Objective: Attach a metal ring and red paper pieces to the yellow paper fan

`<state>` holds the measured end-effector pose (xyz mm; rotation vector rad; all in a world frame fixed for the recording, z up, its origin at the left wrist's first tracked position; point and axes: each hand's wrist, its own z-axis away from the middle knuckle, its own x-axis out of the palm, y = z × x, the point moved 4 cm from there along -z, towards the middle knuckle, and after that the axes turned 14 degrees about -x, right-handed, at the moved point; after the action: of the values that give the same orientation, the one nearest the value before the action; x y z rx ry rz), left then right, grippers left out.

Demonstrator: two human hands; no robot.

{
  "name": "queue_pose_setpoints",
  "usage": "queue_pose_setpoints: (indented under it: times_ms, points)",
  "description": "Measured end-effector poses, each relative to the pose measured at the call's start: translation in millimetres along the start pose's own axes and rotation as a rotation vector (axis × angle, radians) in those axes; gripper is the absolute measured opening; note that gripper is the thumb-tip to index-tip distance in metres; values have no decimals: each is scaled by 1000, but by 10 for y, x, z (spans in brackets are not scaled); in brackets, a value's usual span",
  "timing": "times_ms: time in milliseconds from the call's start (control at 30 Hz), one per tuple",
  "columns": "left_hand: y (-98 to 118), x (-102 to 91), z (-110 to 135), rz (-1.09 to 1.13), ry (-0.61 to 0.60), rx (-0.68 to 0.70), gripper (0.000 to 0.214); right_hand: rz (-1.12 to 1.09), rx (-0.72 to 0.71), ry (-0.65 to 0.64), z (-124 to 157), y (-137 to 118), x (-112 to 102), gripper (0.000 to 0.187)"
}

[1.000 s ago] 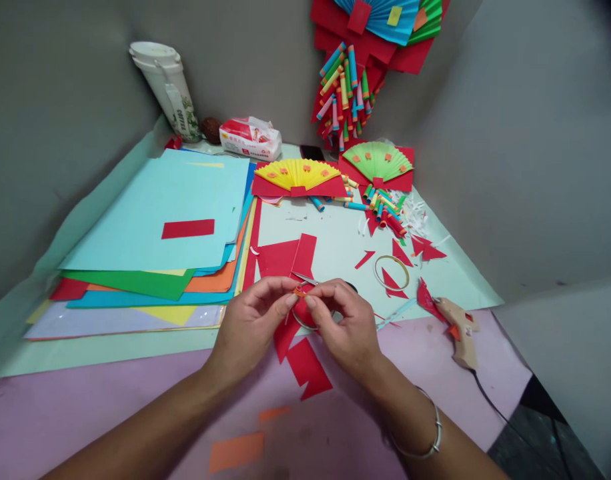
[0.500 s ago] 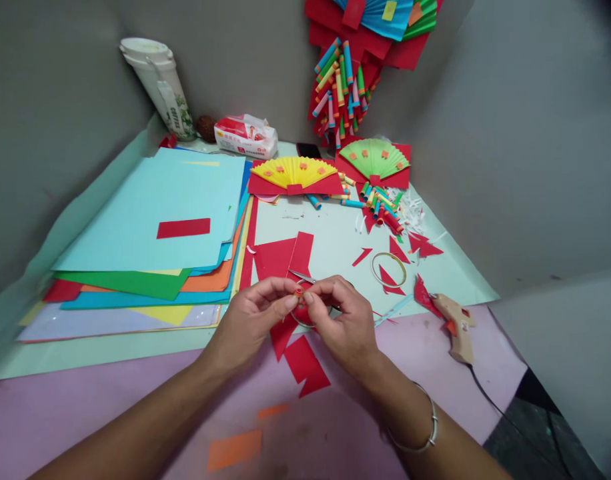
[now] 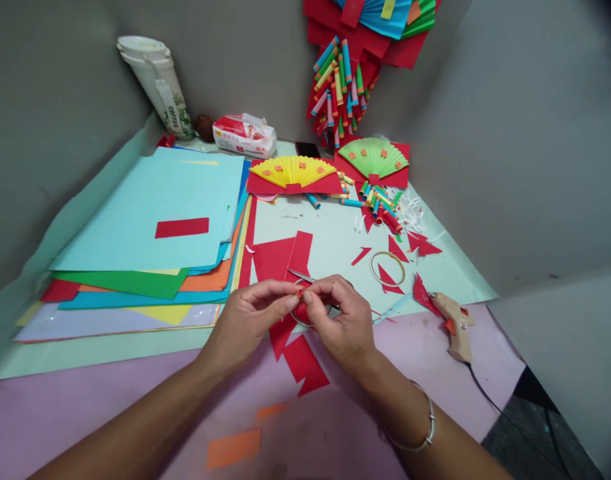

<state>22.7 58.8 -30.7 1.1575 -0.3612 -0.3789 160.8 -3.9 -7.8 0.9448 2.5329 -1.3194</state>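
My left hand [image 3: 255,313] and my right hand [image 3: 338,317] meet over the table, fingertips pinched on a small red paper roll [image 3: 300,293] with an orange end. The roll is mostly covered by the fingers. Just beyond and below them lie scissors [image 3: 300,275], partly hidden by the right hand, and the rim of a tape roll. Red paper pieces [image 3: 274,259] surround the hands, with a notched red scrap [image 3: 306,367] nearer to me. A silver bracelet circles my right wrist.
Coloured paper sheets [image 3: 145,200] are stacked at left. A yellow fan [image 3: 293,175], a green fan [image 3: 373,160] and several paper rolls [image 3: 378,200] lie at the back. A tape ring [image 3: 387,268] and glue gun [image 3: 455,327] with cord are at right. A cup [image 3: 158,87] and tissue pack [image 3: 244,135] stand behind.
The small roll has turned slightly between my fingertips, its end now facing more toward me. Both hands stay in nearly the same place; the view has shifted very slightly.
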Motion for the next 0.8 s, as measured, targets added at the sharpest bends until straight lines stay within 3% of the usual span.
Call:
queue_pose_setpoints:
  times_ms: [333,800]
  points:
    - [70,6,38,-85,52,24,17,-1,-17,-2,-5,-9,-10,11]
    - [93,3,49,-150,60,158,17,-1,-38,-18,-10,-20,5,11]
